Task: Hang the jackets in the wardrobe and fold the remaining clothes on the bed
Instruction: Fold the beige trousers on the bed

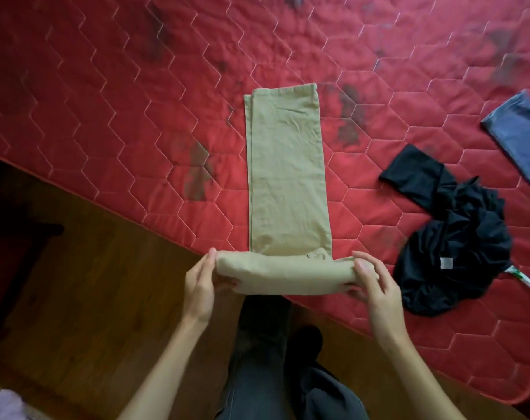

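Observation:
Beige trousers (pixel 286 165) lie flat on the red quilted bed (pixel 106 101), legs stacked and pointing away from me. Their near end is rolled into a thick fold at the bed's edge. My left hand (pixel 201 283) grips the left end of that roll, thumb on top. My right hand (pixel 370 283) grips the right end in the same way. A crumpled black garment (pixel 451 247) lies on the bed to the right of the trousers, and a grey-blue garment (pixel 518 137) reaches in from the right edge.
The bed's edge runs diagonally from the left down to the lower right. Wooden floor (pixel 106 298) lies below it, with my dark trouser legs (pixel 266 359) standing at the edge. Something pale (pixel 3 404) sits on the floor at the bottom left corner.

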The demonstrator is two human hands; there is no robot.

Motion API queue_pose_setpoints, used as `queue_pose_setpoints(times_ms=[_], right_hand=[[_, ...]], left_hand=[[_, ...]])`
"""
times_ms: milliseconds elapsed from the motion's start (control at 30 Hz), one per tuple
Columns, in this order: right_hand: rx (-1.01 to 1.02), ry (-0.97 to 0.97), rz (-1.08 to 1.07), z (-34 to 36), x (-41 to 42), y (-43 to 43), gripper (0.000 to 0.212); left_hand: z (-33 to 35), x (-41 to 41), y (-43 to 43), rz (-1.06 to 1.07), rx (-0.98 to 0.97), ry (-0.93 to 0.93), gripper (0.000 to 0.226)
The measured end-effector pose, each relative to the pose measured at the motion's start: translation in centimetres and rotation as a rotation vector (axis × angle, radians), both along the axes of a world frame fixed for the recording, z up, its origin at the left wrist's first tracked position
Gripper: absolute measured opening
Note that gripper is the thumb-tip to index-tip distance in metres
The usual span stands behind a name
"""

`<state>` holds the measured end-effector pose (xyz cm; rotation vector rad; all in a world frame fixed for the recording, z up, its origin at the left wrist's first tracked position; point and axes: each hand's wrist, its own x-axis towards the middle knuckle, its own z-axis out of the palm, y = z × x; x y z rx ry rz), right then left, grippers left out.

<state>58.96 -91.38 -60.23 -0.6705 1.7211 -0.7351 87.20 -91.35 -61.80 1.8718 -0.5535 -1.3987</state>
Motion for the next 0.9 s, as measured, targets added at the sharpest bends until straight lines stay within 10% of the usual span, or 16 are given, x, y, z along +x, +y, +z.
queue_pose_setpoints(times_ms=[333,900], right_hand=[[0.019,0.166,0.311,-7.8,0.2,-17.2,0.061],[0.511,0.057,0.244,-12.8,0.2,-10.9,0.051]], left_hand=[[-7.5,0.9,-15.7,-0.066,0.055,-0.091,0.019],[-12.1,0.2,-9.3,-0.289,0.463,-0.09,0.096]])
